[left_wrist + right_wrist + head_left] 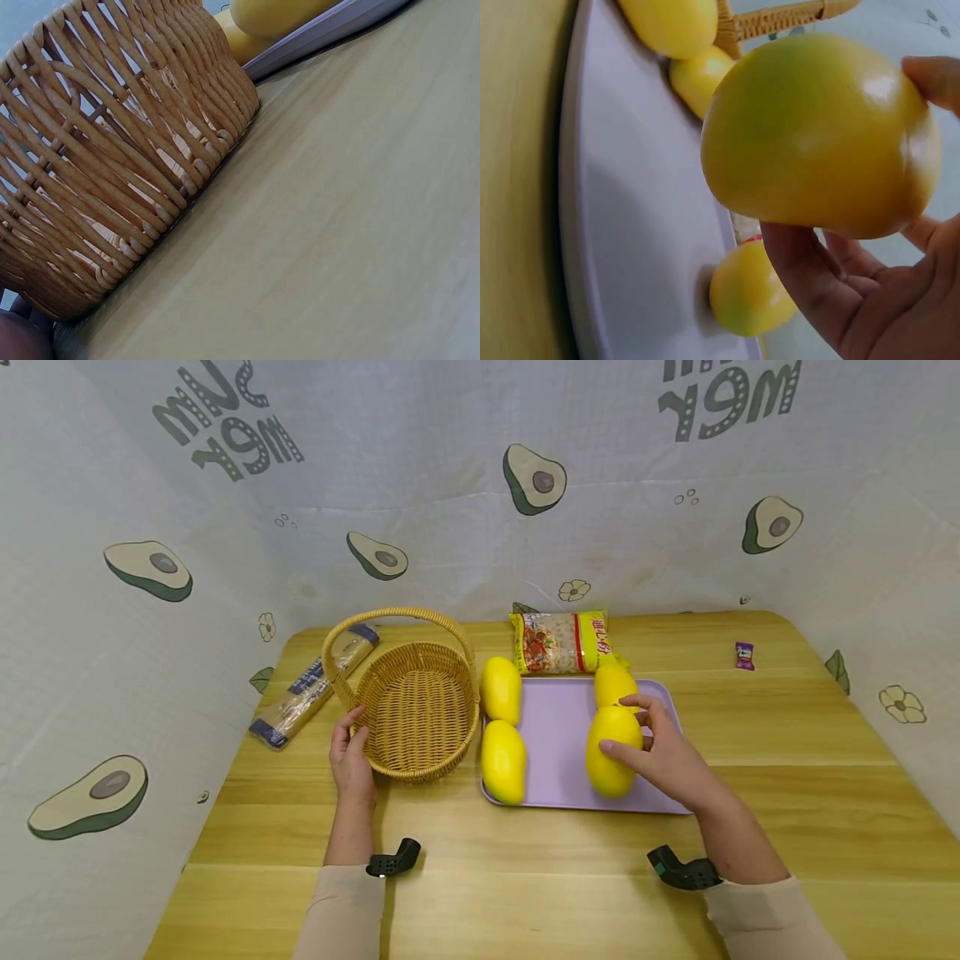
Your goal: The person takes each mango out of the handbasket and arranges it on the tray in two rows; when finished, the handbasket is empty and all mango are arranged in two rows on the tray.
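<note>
My right hand (667, 760) grips a yellow mango (613, 752) between thumb and fingers. In the right wrist view this mango (817, 135) has a green blush and is lifted off the lilac tray (555, 727). Another mango (615, 683) lies behind it at the tray's back right. Along the tray's left side lie two more, a back mango (501, 691) and a front mango (504, 762). At the left rim of the wicker basket (420, 768), my left hand (352, 764) holds on with thumb and fingers. No contents show inside the basket, whose handle stands upright.
Behind the tray lies a yellow-edged food bag (558, 643). A long clear-and-blue packet (315, 685) lies left of the basket, partly behind its handle. Far right is a small purple wrapped sweet (744, 655). A patterned curtain (450, 485) hangs behind the wooden table (510, 893).
</note>
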Demonstrator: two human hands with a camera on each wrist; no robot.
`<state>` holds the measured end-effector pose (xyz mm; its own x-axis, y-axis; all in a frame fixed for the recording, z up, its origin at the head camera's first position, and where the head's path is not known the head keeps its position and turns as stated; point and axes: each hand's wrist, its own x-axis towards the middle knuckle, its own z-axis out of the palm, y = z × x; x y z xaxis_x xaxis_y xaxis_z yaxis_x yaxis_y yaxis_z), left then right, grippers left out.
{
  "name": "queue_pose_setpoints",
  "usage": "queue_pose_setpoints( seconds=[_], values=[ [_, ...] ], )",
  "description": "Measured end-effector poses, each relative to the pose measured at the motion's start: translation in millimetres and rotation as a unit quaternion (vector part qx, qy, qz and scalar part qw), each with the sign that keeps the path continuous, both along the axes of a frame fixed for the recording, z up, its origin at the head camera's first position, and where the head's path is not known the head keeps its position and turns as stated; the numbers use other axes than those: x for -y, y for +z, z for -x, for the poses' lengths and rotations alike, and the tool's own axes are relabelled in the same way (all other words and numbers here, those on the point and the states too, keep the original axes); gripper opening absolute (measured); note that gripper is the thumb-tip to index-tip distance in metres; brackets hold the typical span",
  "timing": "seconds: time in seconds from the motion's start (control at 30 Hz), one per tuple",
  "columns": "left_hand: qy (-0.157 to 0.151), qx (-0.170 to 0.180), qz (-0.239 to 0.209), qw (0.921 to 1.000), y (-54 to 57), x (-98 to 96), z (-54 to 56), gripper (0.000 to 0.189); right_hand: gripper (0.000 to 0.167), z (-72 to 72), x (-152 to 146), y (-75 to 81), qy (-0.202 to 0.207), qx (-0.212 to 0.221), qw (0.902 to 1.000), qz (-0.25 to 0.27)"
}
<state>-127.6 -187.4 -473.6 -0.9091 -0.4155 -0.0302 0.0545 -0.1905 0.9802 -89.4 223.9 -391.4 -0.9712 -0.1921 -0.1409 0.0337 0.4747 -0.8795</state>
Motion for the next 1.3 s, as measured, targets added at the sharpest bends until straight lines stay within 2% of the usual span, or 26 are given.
queue_pose_setpoints(
  seconds=[0.1,0.2,0.37,0.77,1.3],
  values=[
    [0.002,-0.001,0.002,1.0,0.4,0.3,0.0,0.035,0.08,2.0,-1,-1.5,-0.012,0.0,0.9972,-0.073],
    [0.003,-0.001,0.002,1.0,0.6,0.4,0.4,0.036,0.078,3.5,-3,-4.5,-0.008,-0.012,0.9918,-0.127],
    [-0.001,0.003,0.003,1.0,0.8,0.5,0.6,0.036,0.079,4.9,-6,-9.7,-0.004,-0.017,0.9815,-0.191],
    [0.001,0.008,0.0,1.0,-0.3,-0.1,0.1,0.037,0.078,7.5,-10,-17.9,0.004,0.001,0.9745,-0.225],
    [0.002,0.009,-0.001,1.0,0.3,-0.6,0.6,0.036,0.073,12.8,-6,-16.3,0.013,-0.004,0.971,-0.239]
  ],
)
